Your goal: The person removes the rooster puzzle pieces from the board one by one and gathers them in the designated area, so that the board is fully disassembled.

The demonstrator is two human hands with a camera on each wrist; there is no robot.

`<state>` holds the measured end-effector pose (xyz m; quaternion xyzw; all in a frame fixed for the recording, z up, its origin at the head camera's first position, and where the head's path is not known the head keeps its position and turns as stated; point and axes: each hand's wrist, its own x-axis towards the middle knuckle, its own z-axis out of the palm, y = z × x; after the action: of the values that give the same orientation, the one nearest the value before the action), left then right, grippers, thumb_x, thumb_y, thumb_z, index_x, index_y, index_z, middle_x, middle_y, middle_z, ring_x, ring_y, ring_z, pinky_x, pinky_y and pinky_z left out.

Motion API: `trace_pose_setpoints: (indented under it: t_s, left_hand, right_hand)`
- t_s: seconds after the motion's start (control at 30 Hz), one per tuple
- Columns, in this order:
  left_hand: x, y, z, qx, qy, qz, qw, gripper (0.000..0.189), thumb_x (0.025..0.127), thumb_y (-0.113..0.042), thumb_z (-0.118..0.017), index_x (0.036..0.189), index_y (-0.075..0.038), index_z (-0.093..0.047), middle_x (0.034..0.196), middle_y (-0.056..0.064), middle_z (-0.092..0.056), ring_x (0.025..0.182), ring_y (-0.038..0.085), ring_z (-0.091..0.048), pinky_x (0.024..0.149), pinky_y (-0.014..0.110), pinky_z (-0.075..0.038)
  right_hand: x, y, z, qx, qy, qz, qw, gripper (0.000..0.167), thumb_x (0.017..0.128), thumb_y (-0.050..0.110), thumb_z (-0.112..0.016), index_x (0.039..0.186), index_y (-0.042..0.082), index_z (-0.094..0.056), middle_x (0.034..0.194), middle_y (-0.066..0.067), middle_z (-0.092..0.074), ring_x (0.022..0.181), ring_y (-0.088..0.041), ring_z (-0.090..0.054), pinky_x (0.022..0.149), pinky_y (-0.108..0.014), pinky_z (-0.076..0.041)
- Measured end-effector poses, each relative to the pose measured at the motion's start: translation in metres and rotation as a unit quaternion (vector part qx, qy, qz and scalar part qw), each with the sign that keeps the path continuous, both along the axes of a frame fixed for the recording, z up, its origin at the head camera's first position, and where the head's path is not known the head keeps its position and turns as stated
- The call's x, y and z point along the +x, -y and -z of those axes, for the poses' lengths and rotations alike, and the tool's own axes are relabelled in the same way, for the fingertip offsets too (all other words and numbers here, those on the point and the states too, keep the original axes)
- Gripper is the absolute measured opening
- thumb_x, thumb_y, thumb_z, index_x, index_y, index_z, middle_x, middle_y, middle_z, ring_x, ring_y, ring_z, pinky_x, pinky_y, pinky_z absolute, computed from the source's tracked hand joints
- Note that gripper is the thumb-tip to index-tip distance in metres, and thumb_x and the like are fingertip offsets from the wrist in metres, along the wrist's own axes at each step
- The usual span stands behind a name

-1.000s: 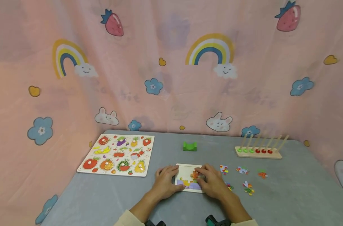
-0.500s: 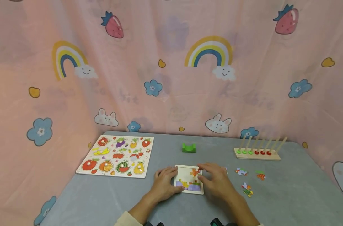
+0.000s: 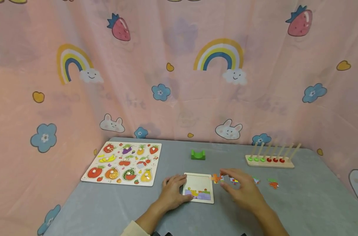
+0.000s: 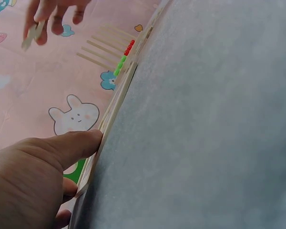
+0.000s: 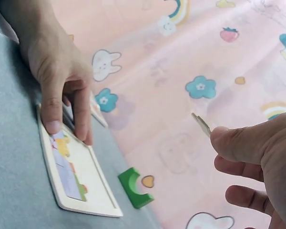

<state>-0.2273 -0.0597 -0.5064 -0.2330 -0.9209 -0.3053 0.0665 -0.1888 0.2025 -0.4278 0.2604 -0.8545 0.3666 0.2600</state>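
My left hand (image 3: 173, 192) grips the left side of a small wooden puzzle tray (image 3: 198, 182), thumb at the front and fingers toward the back. Purple, yellow and green jigsaw pieces (image 3: 203, 194) fill the tray's front strip; bare board shows behind them. My right hand (image 3: 244, 190) pinches an orange jigsaw piece (image 3: 216, 178) between thumb and fingertips, raised off the table just right of the tray. In the right wrist view the held piece (image 5: 202, 125) appears edge-on, away from the tray (image 5: 97, 188).
Loose jigsaw pieces (image 3: 273, 184) lie to the right, some partly behind my right hand. A green curved block (image 3: 198, 154) stands behind the tray. At back left lies a fruit puzzle board (image 3: 120, 168); at back right, a pegged bead rack (image 3: 270, 162).
My right hand has lifted the orange piece out of the tray and carried it rightward past the tray's edge. My left hand has stayed on the tray.
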Motion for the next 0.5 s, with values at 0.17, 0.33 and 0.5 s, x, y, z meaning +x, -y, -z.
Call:
trace_pose_setpoints:
  t_s: [0.17,0.33,0.5]
  left_hand:
    - [0.001,0.000,-0.001,0.000,0.000,0.001,1.0000,0.066,0.072,-0.037,-0.083,0.126,-0.003,-0.064,0.134,0.004,-0.056,0.127,0.029,-0.044,0.100,0.057,-0.022]
    - [0.002,0.000,-0.001,0.003,-0.010,0.003,0.9999,0.067,0.072,-0.037,-0.083,0.126,-0.002,-0.064,0.133,0.005,-0.057,0.126,0.030,-0.045,0.098,0.057,-0.023]
    - [0.001,0.000,-0.001,0.002,-0.001,0.002,1.0000,0.067,0.073,-0.037,-0.082,0.127,-0.002,-0.063,0.134,0.005,-0.056,0.127,0.029,-0.044,0.100,0.056,-0.022]
  right_hand:
    - [0.007,-0.010,-0.008,0.000,0.008,0.009,0.9999,0.043,0.072,-0.001,-0.081,0.113,0.005,-0.069,0.103,0.004,-0.068,0.097,-0.016,-0.060,0.082,-0.020,-0.043]
    - [0.015,-0.023,-0.013,0.005,0.014,0.027,0.9995,0.044,0.074,0.001,-0.081,0.116,0.007,-0.069,0.106,0.002,-0.068,0.096,-0.015,-0.060,0.083,-0.017,-0.040]
    - [0.020,-0.038,-0.013,0.001,-0.002,0.037,0.9993,0.048,0.071,-0.003,-0.081,0.116,0.007,-0.069,0.105,0.000,-0.068,0.096,-0.009,-0.057,0.084,-0.013,-0.037]
